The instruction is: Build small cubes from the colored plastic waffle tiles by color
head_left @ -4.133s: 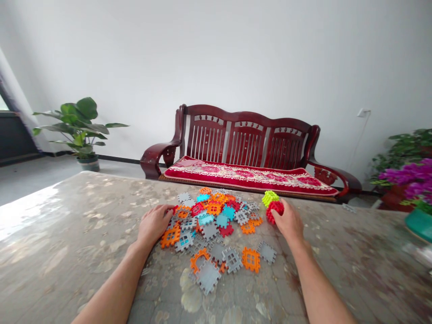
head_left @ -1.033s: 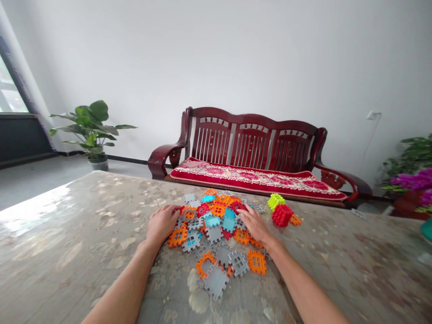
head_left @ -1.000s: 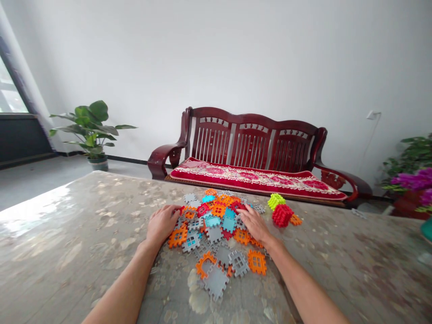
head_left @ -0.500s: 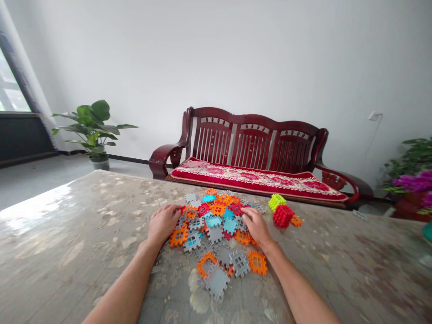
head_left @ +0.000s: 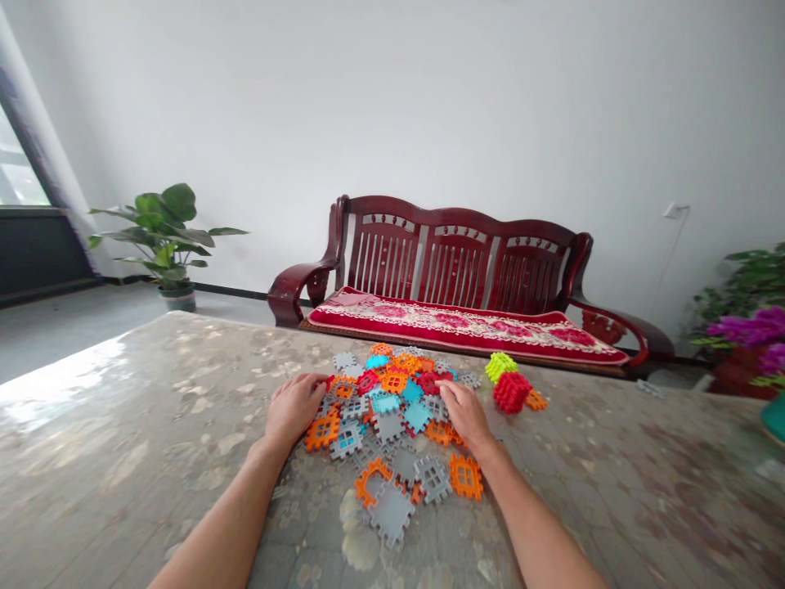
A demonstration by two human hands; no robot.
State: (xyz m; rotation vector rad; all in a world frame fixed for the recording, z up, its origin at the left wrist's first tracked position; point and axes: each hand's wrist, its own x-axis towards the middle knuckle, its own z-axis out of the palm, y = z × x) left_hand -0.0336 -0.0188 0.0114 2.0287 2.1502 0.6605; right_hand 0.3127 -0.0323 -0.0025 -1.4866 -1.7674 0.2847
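Note:
A loose pile of flat plastic interlocking tiles (head_left: 387, 427) in grey, orange, light blue and red lies on the table between my hands. My left hand (head_left: 297, 405) rests at the pile's left edge, fingers closed together, with a bit of a red tile (head_left: 329, 380) at the fingertips. On the opposite side, my right hand (head_left: 464, 411) has its thumb and forefinger closed at another red tile (head_left: 442, 377); most of that piece is hidden. Right of this hand sit a red cube (head_left: 511, 393) and a yellow-green cube (head_left: 500, 366), both built from toothed pieces.
A patterned cover lies over the table (head_left: 184, 425). An orange tile (head_left: 536, 400) lies beside the red cube. Beyond the table's far edge stands a dark wooden bench (head_left: 459, 237) with a red floral mat (head_left: 447, 321). Potted plants (head_left: 168, 229) and purple flowers (head_left: 751, 329) flank it.
The whole view has shifted slightly, so the scene sits a little further left. Both hands stay at the pile's edges, and the tiles show no clear movement.

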